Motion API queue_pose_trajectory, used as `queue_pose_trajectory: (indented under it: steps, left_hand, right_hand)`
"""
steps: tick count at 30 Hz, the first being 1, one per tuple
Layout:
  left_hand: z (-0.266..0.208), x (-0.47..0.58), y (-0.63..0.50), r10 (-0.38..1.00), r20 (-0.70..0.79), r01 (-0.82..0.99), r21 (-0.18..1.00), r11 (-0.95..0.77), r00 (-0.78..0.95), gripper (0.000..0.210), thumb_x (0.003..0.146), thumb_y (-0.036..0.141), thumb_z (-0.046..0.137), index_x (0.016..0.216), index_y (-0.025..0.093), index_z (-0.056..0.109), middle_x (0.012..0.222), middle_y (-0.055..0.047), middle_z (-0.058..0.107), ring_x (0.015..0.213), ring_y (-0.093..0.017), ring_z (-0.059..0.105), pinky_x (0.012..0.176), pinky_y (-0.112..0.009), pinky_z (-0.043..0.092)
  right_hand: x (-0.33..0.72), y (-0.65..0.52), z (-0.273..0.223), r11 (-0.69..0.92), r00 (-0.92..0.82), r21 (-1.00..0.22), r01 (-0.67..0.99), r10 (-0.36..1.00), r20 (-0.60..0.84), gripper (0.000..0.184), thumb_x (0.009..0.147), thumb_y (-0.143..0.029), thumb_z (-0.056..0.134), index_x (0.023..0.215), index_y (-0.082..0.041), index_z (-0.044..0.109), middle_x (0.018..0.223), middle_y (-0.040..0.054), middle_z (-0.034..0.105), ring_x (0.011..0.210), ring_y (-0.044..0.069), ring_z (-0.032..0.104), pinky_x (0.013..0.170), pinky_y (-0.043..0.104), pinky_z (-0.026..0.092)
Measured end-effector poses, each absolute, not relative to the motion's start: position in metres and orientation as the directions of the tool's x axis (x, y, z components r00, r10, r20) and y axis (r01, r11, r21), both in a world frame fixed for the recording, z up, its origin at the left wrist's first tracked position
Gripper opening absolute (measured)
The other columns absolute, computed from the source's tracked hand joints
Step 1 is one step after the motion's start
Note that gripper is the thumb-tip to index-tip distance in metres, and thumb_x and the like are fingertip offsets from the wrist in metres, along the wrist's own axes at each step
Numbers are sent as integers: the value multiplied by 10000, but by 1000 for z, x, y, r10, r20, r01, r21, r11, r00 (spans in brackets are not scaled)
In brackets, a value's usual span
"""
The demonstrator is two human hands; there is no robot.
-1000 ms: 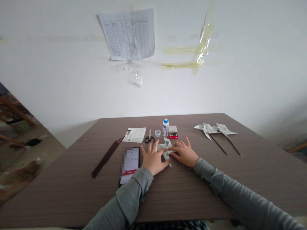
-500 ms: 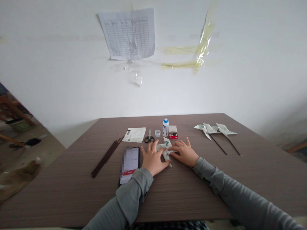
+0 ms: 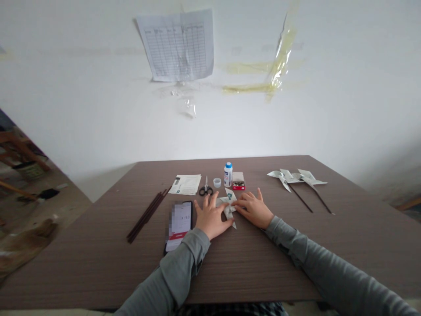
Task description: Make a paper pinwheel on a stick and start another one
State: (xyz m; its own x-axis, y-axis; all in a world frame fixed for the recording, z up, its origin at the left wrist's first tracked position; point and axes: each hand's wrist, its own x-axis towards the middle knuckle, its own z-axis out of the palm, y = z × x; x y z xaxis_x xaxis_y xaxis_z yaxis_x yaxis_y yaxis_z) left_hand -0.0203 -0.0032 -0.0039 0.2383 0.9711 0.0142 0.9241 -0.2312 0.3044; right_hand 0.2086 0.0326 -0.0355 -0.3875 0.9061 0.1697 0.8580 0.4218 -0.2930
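A white paper pinwheel (image 3: 229,214) with folded blades lies on the table between my hands. My left hand (image 3: 212,219) rests over its left side, fingers spread, with the index fingertip near the centre and the thumb by the lower blade. From the right, my right hand (image 3: 255,210) has its thumb and index finger pressed together on the pinwheel's centre; its little finger sticks up. My fingers hide parts of the blades. Just beyond stand a red box of small metal pieces (image 3: 238,186) and a white bottle with a blue cap (image 3: 228,174).
Scissors (image 3: 206,189), a small clear cup (image 3: 217,182) and stacked paper sheets (image 3: 186,184) lie farther back. Brown sticks (image 3: 148,217) and a phone (image 3: 179,226) are on the left. Two pinwheels on sticks (image 3: 296,177) lie at the right. A wall (image 3: 98,109) rises behind the table.
The view has shifted very slightly. Both hands stay at the pinwheel; my right fingers have moved a little at its centre.
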Motion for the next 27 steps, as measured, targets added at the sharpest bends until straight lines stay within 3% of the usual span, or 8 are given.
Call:
queue_pose_trajectory:
  steps: [3, 10, 22, 27]
  left_hand:
    - [-6, -19, -4, 972, 25, 926, 300, -230, 234, 648, 1034, 442, 1005, 1676, 444, 917, 2091, -121, 531, 1937, -619, 416, 1543, -1004, 252]
    - [-4, -16, -8, 972, 55, 926, 297, -233, 227, 662, 1037, 399, 1006, 1690, 382, 903, 2095, -145, 523, 1921, -617, 440, 1553, -988, 261]
    - [-4, -17, -4, 973, 4, 934, 278, -223, 231, 685, 1054, 474, 997, 1729, 445, 883, 2125, -118, 478, 1962, -615, 379, 1543, -1016, 243]
    - [-6, -16, -6, 972, 46, 935, 265, -233, 230, 652, 1054, 428, 999, 1697, 376, 905, 2110, -158, 495, 1939, -624, 418, 1546, -1013, 247]
  right_hand:
    - [209, 33, -35, 426, -390, -292, 856, 904, 175, 335, 1244, -287, 790, 1447, -431, 1014, 1384, 91, 936, 1475, 418, 832, 1535, 978, 293]
    - [210, 33, -33, 434, -402, -306, 847, 901, 164, 351, 1265, -291, 751, 1479, -403, 1006, 1420, 105, 930, 1494, 407, 819, 1540, 977, 253]
    - [210, 33, -40, 449, -408, -289, 845, 892, 194, 366, 1275, -307, 723, 1499, -391, 1000, 1396, 106, 925, 1480, 402, 818, 1545, 973, 250]
    - [211, 38, -41, 438, -408, -318, 841, 899, 159, 358, 1287, -377, 709, 1484, -411, 1006, 1427, 123, 923, 1507, 427, 808, 1524, 1018, 249]
